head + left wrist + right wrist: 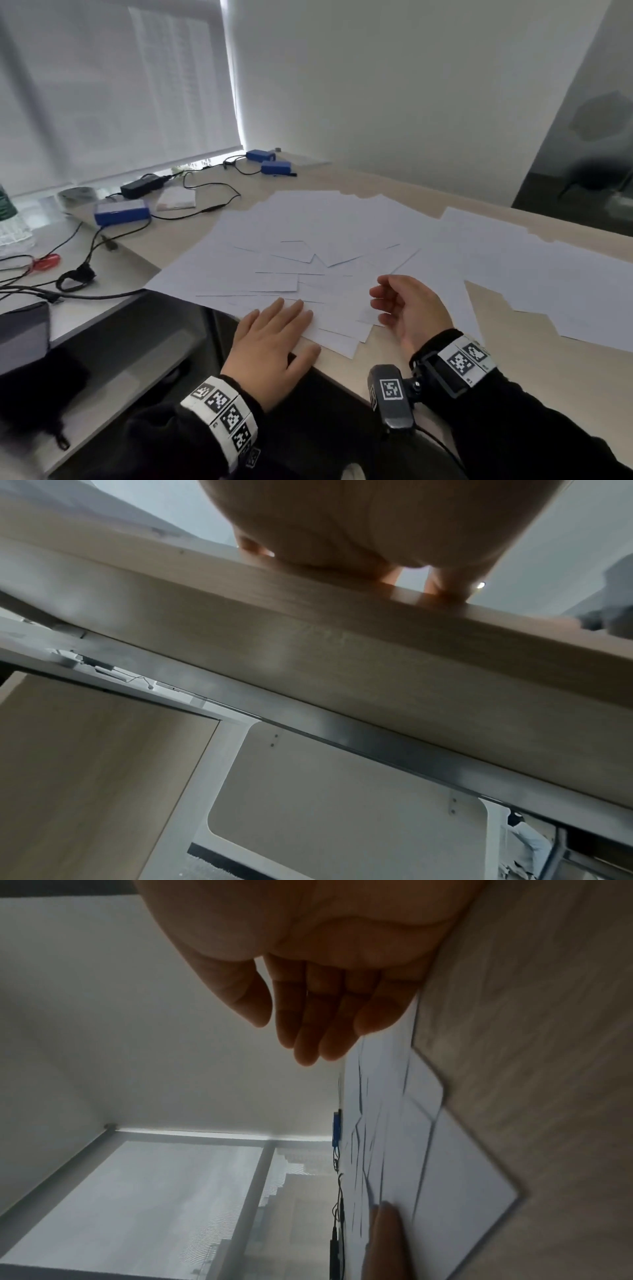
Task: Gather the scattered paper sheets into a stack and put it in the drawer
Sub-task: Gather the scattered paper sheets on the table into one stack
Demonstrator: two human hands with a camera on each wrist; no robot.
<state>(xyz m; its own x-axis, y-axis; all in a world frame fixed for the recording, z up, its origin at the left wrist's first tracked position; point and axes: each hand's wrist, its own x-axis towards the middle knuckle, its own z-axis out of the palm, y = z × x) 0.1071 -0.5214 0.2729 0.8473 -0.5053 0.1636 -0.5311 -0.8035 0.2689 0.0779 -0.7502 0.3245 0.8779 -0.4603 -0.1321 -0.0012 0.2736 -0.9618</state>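
Several white paper sheets (308, 240) lie fanned and overlapping across the light wooden desk (445, 377). My left hand (274, 335) lies flat, palm down, on the near sheets at the desk's front edge, fingers straight. My right hand (404, 308) hovers edge-down just right of it, fingers loosely curved, holding nothing. In the right wrist view my right hand (308, 1010) hangs relaxed beside the paper sheets (411, 1150). In the left wrist view my left hand (342, 534) rests over the desk edge (308, 647). No drawer shows clearly.
More sheets (548, 267) spread to the right end of the desk. Blue boxes (121, 212), a black power adapter (140, 186) and tangled cables (75, 277) sit on the left. A lower white surface (102, 308) adjoins the desk. A window blind (102, 85) hangs behind.
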